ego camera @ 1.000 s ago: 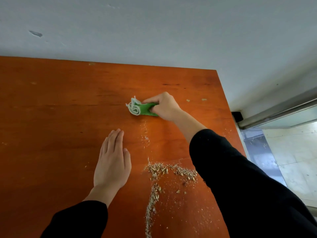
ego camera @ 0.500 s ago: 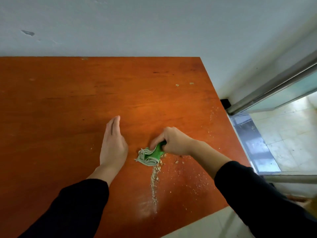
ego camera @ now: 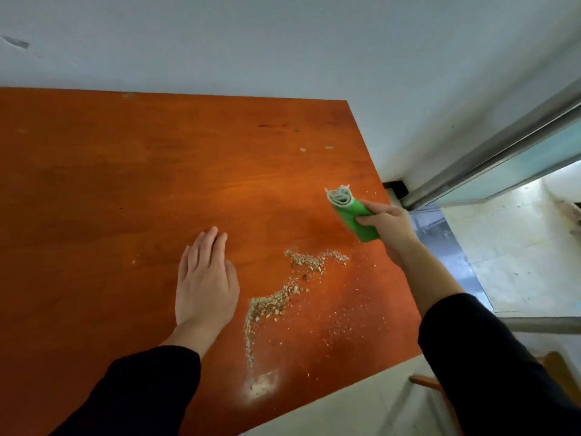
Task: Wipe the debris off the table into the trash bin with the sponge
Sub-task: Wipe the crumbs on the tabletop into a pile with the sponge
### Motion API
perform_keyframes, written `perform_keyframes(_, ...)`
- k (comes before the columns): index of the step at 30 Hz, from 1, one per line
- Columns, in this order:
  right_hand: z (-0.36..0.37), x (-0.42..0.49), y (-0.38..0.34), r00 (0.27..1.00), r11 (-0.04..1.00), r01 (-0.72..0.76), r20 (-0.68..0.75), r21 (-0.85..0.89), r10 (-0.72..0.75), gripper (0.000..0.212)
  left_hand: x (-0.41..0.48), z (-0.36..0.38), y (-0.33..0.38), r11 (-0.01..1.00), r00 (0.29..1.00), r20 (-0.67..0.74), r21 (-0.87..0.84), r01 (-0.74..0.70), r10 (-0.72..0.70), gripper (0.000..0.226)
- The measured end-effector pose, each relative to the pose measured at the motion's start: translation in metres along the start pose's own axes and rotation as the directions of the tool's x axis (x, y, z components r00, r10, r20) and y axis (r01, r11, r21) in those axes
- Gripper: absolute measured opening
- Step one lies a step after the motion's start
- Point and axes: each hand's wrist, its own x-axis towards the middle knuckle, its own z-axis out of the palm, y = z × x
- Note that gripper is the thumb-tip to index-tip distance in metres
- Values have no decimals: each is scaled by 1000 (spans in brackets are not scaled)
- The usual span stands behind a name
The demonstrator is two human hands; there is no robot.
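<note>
My right hand (ego camera: 388,223) grips a rolled green sponge (ego camera: 349,209) with a white inner layer, held near the right edge of the orange wooden table (ego camera: 125,184). A crooked line of pale crumb debris (ego camera: 283,297) lies on the table below the sponge, running toward the near edge. Finer specks (ego camera: 349,325) are scattered to its right. My left hand (ego camera: 204,278) rests flat on the table, fingers straight, just left of the crumbs. No trash bin is in view.
Two stray crumbs (ego camera: 315,148) lie near the far right corner. A grey wall runs behind the table. To the right are a sliding glass door frame (ego camera: 490,165) and tiled floor (ego camera: 518,253). A wooden chair part (ego camera: 423,380) shows below the near edge.
My right hand has lifted the sponge from the crumbs near the front edge and carried it up and right toward the table's right edge. The left hand stays flat on the table.
</note>
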Motion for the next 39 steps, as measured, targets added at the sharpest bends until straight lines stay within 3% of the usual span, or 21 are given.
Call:
perform_keyframes(6, -38, 60, -11, 929, 1000, 6, -370, -11, -10, 43, 3, 1, 6, 998, 999, 2, 34, 50, -50, 48)
perform_keyframes(9, -43, 78, -8, 907, 997, -31, -421, -73, -3, 40, 3, 2, 6, 997, 998, 0, 41, 66, -66, 47)
perform_keyframes(12, -42, 90, -1, 938, 974, -12, -339, -227, -68, 38, 3, 3, 8, 996, 997, -9, 47, 76, -75, 47)
perform_keyframes(16, -47, 85, 5, 974, 854, 77, -143, -514, -174, 38, 2, 3, 7, 997, 998, -16, 51, 61, -60, 51)
perform_keyframes(21, -41, 40, 18, 968, 794, 249, 163, -555, -190, 36, 2, 2, 7, 996, 998, 3, 61, 69, -69, 45)
perform_keyframes(26, -47, -3, 26, 924, 813, 174, 378, -555, 60, 39, 1, -2, 9, 996, 997, 33, 65, 68, -70, 46)
perform_keyframes(28, -52, -8, 22, 900, 847, 150, 425, -509, 96, 41, 1, -2, 9, 996, 997, 36, 62, 69, -72, 46)
perform_keyframes(30, -63, -4, 14, 954, 946, 55, 295, -319, 44, 43, 1, -2, 9, 996, 997, 38, 57, 72, -74, 46)
perform_keyframes(32, -76, 7, 11, 1000, 985, 11, 28, -172, -6, 44, 1, -1, 9, 996, 997, 31, 51, 73, -75, 46)
perform_keyframes(34, -87, 17, 16, 985, 974, -12, -168, -225, -27, 42, 0, 1, 9, 997, 998, 21, 51, 59, -60, 46)
perform_keyframes(36, -90, 21, 28, 982, 943, -45, -189, -330, -19, 39, 1, 0, 8, 997, 998, 8, 52, 60, -61, 48)
perform_keyframes(39, -87, 11, 46, 993, 935, 8, -110, -355, -50, 33, 2, 1, 8, 997, 998, 9, 49, 68, -68, 47)
